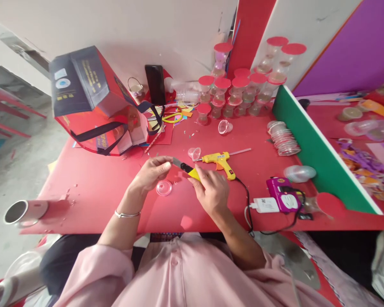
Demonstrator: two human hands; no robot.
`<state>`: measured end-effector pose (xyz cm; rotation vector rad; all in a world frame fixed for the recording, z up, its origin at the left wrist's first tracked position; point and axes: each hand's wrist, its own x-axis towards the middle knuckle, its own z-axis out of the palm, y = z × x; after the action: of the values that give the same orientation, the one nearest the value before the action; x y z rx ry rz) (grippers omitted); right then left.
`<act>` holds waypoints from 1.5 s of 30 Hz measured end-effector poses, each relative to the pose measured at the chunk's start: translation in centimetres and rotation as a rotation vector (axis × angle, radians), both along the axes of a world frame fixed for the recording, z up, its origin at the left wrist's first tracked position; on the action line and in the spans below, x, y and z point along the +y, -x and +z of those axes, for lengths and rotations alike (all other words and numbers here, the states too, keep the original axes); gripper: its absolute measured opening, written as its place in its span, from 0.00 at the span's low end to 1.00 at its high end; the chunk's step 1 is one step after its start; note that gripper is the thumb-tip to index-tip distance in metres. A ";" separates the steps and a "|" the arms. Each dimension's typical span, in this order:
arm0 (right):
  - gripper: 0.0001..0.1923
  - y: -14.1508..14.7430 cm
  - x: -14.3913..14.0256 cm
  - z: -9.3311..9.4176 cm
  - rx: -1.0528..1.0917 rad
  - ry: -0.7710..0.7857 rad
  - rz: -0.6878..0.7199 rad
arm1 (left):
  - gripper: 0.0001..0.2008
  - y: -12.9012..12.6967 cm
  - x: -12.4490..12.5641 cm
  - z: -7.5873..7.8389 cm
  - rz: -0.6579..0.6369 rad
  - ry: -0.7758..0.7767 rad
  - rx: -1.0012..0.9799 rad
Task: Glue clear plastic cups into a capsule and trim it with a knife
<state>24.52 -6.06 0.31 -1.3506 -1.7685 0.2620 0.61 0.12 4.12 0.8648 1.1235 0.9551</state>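
My right hand (pixel 211 189) grips a yellow and black utility knife (pixel 187 168) with its blade out, pointing left. My left hand (pixel 152 170) has its fingertips pinched at the blade's tip; a small red piece shows under them, too small to identify. A clear round plastic lid (pixel 164 187) lies on the red table (pixel 96 192) just below my left hand. A yellow glue gun (pixel 220 161) lies just beyond my right hand, with a clear glue stick out its back and its cord running off to the right.
A red and black gift bag (pixel 92 102) lies tipped at the back left. Several clear jars with red lids (pixel 240 91) stand at the back. A stack of clear lids (pixel 283 138), a purple device (pixel 283 200), a white charger (pixel 266 204) and a green divider (pixel 320 153) lie right. A metal cup (pixel 24 212) sits at the left edge.
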 end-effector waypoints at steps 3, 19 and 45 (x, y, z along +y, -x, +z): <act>0.27 0.0 0.0 0.9 0.462 0.377 0.149 | 0.28 -0.8 -0.6 1.0 -0.024 -0.039 0.053; 0.35 0.6 0.3 1.0 1.058 0.928 0.354 | 0.15 -2.8 -0.1 0.8 0.147 -0.178 0.132; 0.33 0.8 0.5 0.3 1.135 1.070 0.419 | 0.10 -3.1 0.8 3.3 -0.017 -0.247 0.286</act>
<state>23.73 -5.59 0.59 -1.0123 -0.8203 1.9639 3.68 0.93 7.47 1.2403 1.2535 0.9906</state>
